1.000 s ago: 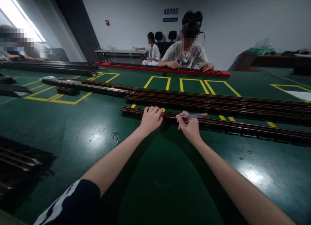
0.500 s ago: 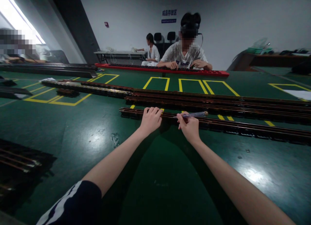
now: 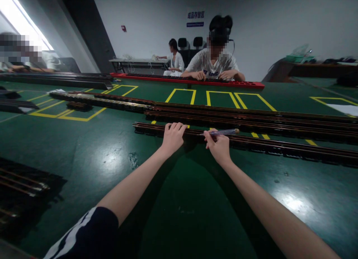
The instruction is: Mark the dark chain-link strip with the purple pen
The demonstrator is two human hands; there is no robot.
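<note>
A long dark strip (image 3: pixel 151 129) with copper-coloured lines along it lies across the green table in front of me. My left hand (image 3: pixel 173 139) grips it from above near its left end, fingers curled over the far edge. In a pinch, my right hand (image 3: pixel 218 145) holds a slim screwdriver (image 3: pixel 226 132) with a clear, bluish handle. The handle points right, and the thin metal shaft points left to the strip, between my two hands. Whether the tip touches the strip is too small to tell.
Beyond it lies a bundle of similar strips (image 3: pixel 212 115). More strips (image 3: pixel 25 180) lie at the near left. Across the green table (image 3: pixel 184 221), a person (image 3: pixel 214 65) works at a red tray (image 3: pixel 251 85). Other people sit at the far left and by the back wall.
The strip has slid a little to the left under my hands. My hands and the screwdriver keep nearly the same place. The person opposite has moved a hand slightly.
</note>
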